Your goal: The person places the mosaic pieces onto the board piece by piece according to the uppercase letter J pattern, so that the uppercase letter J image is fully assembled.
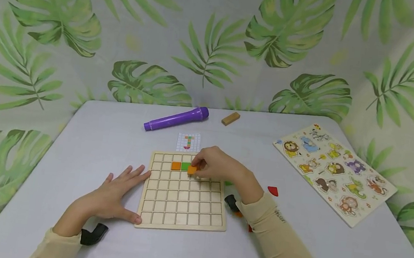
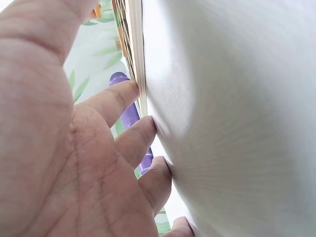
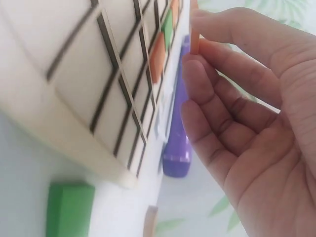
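A wooden grid board (image 1: 182, 206) lies on the table. In its upper rows sit an orange square tile (image 1: 175, 166) and a green square tile (image 1: 186, 166); the right wrist view shows another orange tile (image 3: 157, 61) on the green one's near side, hidden by the hand in the head view. My right hand (image 1: 220, 164) pinches an orange square tile (image 3: 194, 45) between thumb and finger, over the board. With fingers spread, my left hand (image 1: 114, 197) rests at the board's left edge, its thumb on the lower corner. A small card (image 1: 188, 142) with a coloured grid pattern lies behind the board.
Beyond the card lies a purple toy microphone (image 1: 175, 119), with a small wooden block (image 1: 230, 119) to its right. At the right is an animal puzzle board (image 1: 333, 171). A red quarter-round piece (image 1: 273, 191), a green block (image 3: 70, 210) and other pieces lie right of the grid board.
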`<state>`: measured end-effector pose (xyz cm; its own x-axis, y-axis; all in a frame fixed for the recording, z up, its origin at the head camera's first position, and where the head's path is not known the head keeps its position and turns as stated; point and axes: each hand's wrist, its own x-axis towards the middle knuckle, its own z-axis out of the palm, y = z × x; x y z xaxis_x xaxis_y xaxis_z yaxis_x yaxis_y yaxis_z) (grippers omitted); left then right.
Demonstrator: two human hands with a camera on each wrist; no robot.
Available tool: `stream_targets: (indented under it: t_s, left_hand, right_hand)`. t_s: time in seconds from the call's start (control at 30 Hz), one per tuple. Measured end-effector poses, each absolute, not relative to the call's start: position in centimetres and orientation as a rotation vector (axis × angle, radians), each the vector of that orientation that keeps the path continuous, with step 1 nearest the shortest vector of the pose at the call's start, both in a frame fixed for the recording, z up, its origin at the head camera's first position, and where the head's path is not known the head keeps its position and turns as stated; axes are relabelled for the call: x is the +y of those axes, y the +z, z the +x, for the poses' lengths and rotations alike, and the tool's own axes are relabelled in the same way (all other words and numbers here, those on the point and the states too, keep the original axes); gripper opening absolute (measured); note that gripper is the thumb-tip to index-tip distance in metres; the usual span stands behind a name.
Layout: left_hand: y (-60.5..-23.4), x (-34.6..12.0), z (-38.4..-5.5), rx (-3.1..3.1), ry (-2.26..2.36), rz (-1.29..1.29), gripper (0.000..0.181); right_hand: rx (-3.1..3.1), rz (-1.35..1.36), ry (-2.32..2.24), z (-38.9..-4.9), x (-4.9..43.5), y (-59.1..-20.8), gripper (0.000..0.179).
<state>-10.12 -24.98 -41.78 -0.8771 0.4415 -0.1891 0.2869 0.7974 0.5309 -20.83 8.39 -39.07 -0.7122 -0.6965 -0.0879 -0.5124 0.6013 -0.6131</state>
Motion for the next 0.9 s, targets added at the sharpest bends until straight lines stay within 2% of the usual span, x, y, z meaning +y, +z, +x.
stream_targets:
  t_s: [0.37, 0.9]
  left_hand:
    - [-42.0, -25.0, -10.3, 2.675, 0.729, 0.560, 0.129]
    - [-41.8, -25.0, -10.1, 2.687, 0.724, 0.555, 0.129]
  right_hand:
    - [2.499, -1.092, -0.732, -20.9, 7.1, -39.9, 0.018]
    - [2.486, -1.045, -0.704, -20.7, 6.2, -40.0, 0.017]
